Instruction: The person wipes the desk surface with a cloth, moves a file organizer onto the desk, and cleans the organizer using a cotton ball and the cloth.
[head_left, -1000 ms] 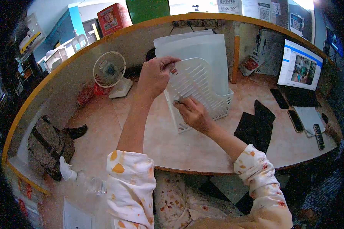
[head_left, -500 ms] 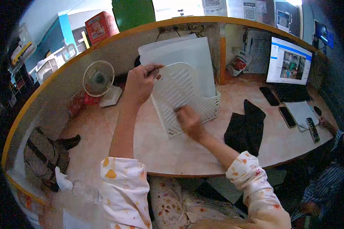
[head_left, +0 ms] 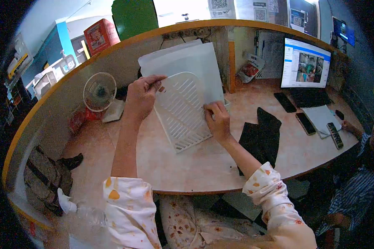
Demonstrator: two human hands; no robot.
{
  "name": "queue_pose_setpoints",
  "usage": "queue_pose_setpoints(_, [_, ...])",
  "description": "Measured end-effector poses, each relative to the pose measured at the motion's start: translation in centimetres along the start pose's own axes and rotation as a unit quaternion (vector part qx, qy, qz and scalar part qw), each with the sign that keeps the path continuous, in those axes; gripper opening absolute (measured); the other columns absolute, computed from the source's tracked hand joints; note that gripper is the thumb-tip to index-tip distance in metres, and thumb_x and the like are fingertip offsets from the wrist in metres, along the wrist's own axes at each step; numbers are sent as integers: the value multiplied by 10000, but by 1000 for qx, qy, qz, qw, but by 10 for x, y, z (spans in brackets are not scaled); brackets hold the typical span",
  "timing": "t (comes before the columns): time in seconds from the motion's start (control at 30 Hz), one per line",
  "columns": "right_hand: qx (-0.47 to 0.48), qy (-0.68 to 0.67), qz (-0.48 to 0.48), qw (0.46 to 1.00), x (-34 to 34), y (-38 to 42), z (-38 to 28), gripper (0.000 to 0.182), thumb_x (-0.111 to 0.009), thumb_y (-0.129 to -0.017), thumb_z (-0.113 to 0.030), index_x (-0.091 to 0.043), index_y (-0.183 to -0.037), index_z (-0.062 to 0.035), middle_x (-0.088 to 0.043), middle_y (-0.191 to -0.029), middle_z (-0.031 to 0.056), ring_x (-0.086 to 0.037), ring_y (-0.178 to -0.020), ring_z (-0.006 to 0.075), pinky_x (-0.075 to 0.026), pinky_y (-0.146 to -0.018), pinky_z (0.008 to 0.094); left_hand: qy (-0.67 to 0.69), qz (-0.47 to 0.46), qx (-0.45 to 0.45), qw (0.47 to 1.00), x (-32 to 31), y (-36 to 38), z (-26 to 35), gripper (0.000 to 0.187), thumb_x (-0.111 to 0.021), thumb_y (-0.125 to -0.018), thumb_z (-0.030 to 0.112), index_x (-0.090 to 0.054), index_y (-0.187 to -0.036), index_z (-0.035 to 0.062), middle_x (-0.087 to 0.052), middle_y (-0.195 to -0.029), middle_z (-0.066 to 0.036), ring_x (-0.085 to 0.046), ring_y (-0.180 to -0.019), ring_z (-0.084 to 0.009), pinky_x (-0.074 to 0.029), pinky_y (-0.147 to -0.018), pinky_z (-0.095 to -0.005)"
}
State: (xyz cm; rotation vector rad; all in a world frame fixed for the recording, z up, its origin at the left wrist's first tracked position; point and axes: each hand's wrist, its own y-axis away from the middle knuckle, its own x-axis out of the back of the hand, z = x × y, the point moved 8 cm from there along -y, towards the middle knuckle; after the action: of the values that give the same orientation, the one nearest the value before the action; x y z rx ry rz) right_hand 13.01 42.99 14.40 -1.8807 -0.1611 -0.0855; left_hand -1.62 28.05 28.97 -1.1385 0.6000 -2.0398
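A white slotted plastic rack point(head_left: 185, 110) stands tilted on the desk in front of me. White sheets or folders point(head_left: 203, 62) rise behind its slotted side. My left hand point(head_left: 143, 93) pinches the rack's upper left edge, near a small reddish-brown mark. At the rack's right edge, lower down, my right hand point(head_left: 217, 120) has its fingers closed on the rim. A black cloth point(head_left: 259, 137) lies on the desk to the right of my right hand.
A small fan point(head_left: 99, 92) and a bag point(head_left: 47, 178) are at left, with a clear bottle point(head_left: 89, 216) below. On the right are a laptop point(head_left: 305, 64), phones point(head_left: 305, 123), papers point(head_left: 318, 118) and a remote point(head_left: 335, 135). A co-worker's hand point(head_left: 351, 128) rests near the remote.
My right hand has moved from in front of the slotted face to the rack's right edge. The rack has turned slightly, hiding most of its right side. The view has shifted a little.
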Motion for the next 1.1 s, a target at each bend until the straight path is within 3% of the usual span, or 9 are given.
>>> queue_pose_setpoints(0.17, [-7,-27,14,1000,4,-43,-23,113,-627,-785,-48,-582,-882,-10,-562,-882,181,-565,-829,361,-476,-706,425,-13,-3,-17,1000,-1,-1,-3,202,-533,-877,63,-681,-1014,49,-672,-786,-117,-649,-762,-156,-490,-694,-281])
queue_pose_setpoints(0.27, [35,0,25,999,4,-12,-14,75,-627,-779,6,-584,-837,-13,-556,-811,129,-571,-735,310,-461,-629,382,-27,0,-6,1000,1,2,5,209,-523,-876,47,-677,-1017,40,-670,-785,-108,-641,-757,-146,-485,-691,-272])
queue_pose_setpoints(0.57, [38,-50,54,997,3,-53,-33,115,-618,-773,-15,-579,-881,-14,-538,-834,161,-546,-799,362,-462,-679,429,1,-7,-17,1000,0,-1,0,204,-542,-867,53,-675,-1019,26,-671,-806,-104,-638,-743,-139,-487,-694,-277])
queue_pose_setpoints(0.77, [4,-31,30,999,3,-14,-15,92,-619,-772,20,-598,-854,-15,-575,-809,128,-586,-724,304,-470,-625,361,-7,5,-10,1000,1,-1,2,201,-548,-867,59,-678,-1018,29,-673,-823,-110,-643,-739,-150,-490,-698,-287])
queue_pose_setpoints(0.87, [18,-33,59,998,2,-49,-26,84,-615,-777,-17,-579,-852,-24,-554,-815,151,-554,-781,351,-463,-684,424,-28,-9,-5,1000,0,-4,2,199,-550,-872,65,-677,-1020,30,-667,-825,-110,-649,-750,-167,-493,-703,-292])
queue_pose_setpoints(0.97, [30,-70,80,994,6,-93,-47,81,-611,-771,-9,-582,-844,-25,-559,-813,149,-555,-782,348,-462,-684,421,-9,4,-16,1000,1,-1,-3,206,-542,-874,62,-675,-1028,36,-658,-804,-106,-650,-760,-171,-492,-703,-292])
queue_pose_setpoints(1.1, [20,-50,54,997,1,-52,-24,94,-604,-764,2,-583,-850,-31,-555,-803,143,-554,-773,345,-460,-677,415,-26,0,-29,999,0,-3,-4,205,-545,-873,66,-675,-1031,45,-656,-800,-114,-646,-768,-171,-489,-704,-295])
